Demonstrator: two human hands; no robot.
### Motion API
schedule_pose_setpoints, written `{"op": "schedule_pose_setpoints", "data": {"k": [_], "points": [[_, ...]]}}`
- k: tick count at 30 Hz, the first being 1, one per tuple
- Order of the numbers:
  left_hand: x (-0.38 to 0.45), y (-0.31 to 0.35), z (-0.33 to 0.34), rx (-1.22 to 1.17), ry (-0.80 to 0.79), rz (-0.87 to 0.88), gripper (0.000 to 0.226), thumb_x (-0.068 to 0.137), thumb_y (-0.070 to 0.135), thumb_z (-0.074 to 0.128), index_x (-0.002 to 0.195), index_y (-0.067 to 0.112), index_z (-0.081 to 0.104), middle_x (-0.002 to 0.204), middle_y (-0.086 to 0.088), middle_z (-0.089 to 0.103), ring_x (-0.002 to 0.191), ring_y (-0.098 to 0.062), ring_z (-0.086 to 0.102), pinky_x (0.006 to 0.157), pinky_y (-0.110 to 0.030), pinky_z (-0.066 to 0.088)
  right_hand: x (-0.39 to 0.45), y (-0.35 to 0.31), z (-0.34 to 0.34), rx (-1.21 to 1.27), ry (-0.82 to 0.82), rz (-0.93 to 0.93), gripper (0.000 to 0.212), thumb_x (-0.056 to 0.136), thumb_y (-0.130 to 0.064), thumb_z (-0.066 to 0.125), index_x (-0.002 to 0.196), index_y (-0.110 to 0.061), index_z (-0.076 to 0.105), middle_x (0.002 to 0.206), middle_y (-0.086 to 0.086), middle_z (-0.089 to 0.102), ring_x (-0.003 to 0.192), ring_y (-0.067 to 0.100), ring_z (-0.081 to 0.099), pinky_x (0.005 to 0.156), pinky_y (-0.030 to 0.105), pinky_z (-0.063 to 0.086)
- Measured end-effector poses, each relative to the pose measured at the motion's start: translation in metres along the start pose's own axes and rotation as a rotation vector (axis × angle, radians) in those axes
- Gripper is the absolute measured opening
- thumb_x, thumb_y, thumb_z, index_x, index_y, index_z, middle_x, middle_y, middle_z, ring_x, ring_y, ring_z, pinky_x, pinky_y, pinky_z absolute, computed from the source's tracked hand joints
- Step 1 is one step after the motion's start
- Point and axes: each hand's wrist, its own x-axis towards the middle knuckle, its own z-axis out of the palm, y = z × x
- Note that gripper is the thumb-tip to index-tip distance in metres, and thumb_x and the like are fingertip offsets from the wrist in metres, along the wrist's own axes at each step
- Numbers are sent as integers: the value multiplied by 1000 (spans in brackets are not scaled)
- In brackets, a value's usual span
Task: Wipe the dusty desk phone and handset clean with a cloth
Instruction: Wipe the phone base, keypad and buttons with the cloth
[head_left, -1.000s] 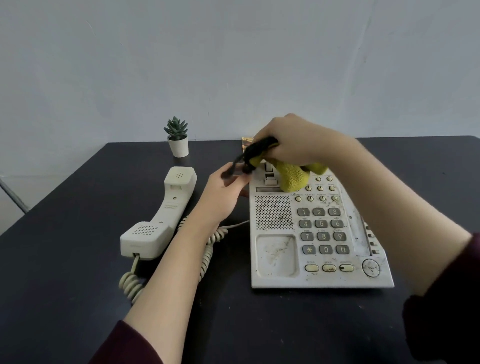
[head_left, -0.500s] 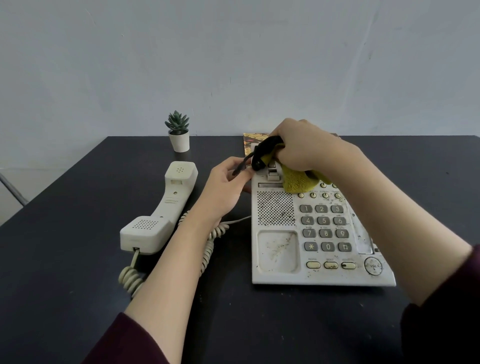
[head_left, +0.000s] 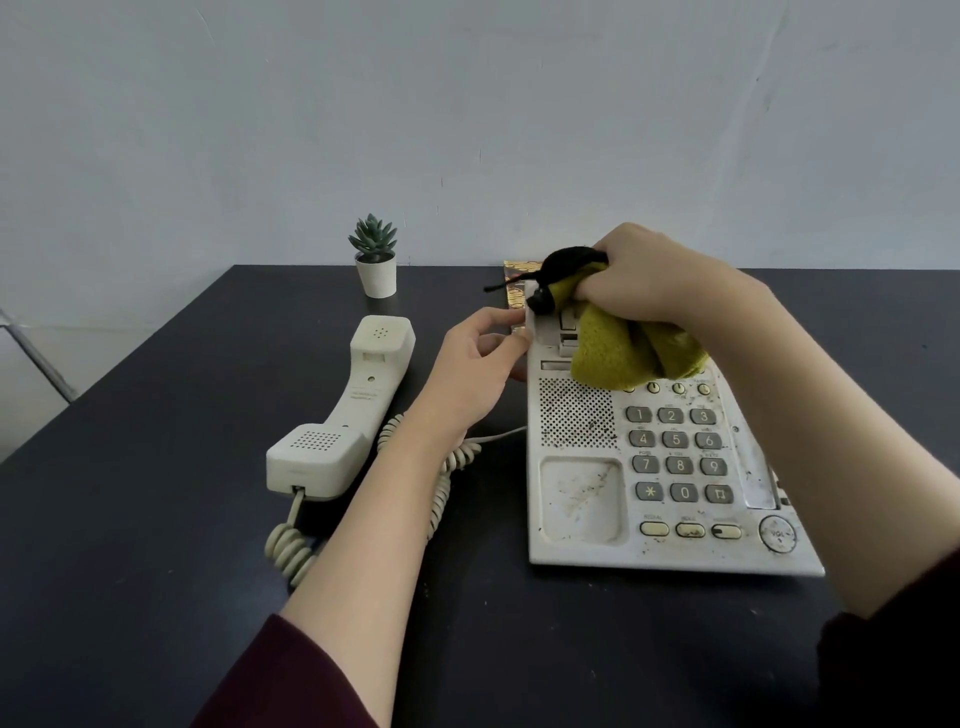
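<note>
Dark maroon sleeves (head_left: 291, 675) pushed up, forearms bare.

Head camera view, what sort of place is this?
Probably an office or home desk: a corded desk phone on a dark table, a small potted succulent beside a plain wall.

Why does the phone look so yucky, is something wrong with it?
Dark specks of grime dot the phone base, mostly in the empty handset cradle, on the speaker grille and around the keys. The handset lies off the base on the desk, to its left. The right hand holds a yellow cloth against the top; nothing looks broken.
</note>
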Motion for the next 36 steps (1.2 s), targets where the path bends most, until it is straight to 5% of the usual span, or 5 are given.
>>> {"op": "schedule_pose_setpoints", "data": {"k": [13,19,24,30,36], "points": [[-2,2,3,-10,19,-12,20,95,14,54,114,17,59,77,4,71,62,-2,64,66,-24,44,-30,-17,0,-246,-17,24,10,95,-18,43,91,-9,40,71,4,37,69,22,41,61,29,33],[-5,7,1,61,15,-5,25,95,18,53,120,16,58,79,6,71,65,3,64,69,-22,44,-47,-1,-17,-211,-262,38,21,91,-28,48,75,-15,53,82,4,56,72,16,51,63,28,42],[-5,7,1,14,6,-31,20,95,16,54,113,17,62,76,7,70,61,0,64,72,-25,43,-45,1,-15,108,97,-125,19,91,-23,52,85,-10,65,78,6,62,74,23,56,62,26,42],[-5,4,0,23,20,-39,18,96,13,51,99,28,60,74,10,70,65,0,63,79,-29,43,-35,-3,15,-172,-58,-229,22,86,-13,51,98,-18,69,79,5,64,68,20,56,58,32,46],[-3,8,-1,66,24,-2,23,95,10,49,112,20,62,87,7,66,60,7,59,58,-7,42,-56,1,7,-341,-70,-357,51,90,-15,50,126,-51,51,82,-13,46,78,13,49,66,31,43]]}}
